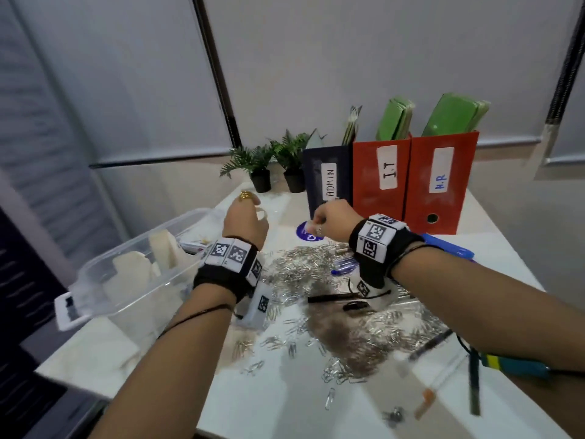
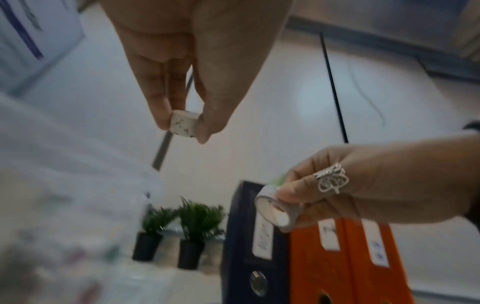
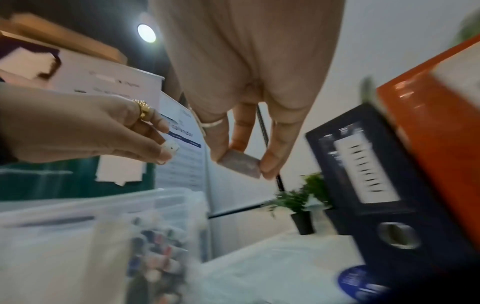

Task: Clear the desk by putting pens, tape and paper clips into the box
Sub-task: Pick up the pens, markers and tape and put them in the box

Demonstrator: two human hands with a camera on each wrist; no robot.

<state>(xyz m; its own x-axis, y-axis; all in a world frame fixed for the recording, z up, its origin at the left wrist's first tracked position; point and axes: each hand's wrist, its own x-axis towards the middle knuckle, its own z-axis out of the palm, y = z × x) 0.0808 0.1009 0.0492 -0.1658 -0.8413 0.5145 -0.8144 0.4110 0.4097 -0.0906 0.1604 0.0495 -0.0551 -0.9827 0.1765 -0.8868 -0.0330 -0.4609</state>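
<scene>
My left hand (image 1: 258,210) pinches a small white speckled tape roll (image 2: 182,124) between fingertips and thumb, held above the far end of the clear plastic box (image 1: 126,264). My right hand (image 3: 244,165) grips a greyish tape roll (image 3: 237,162) in front of the navy file box, a little right of the left hand. Both hands are raised off the desk. The box holds several white tape rolls and pens. A wide pile of silver paper clips (image 1: 316,270) covers the desk below my wrists, with blue pens (image 1: 345,267) and a black pen (image 1: 332,297) lying among them.
A navy ADMIN file box (image 1: 329,179) and two red file boxes (image 1: 411,185) stand at the back, with two small potted plants (image 1: 275,166) to their left. A round blue sticker (image 1: 305,232) lies under my right hand. More pens (image 1: 427,346) lie near the front right edge.
</scene>
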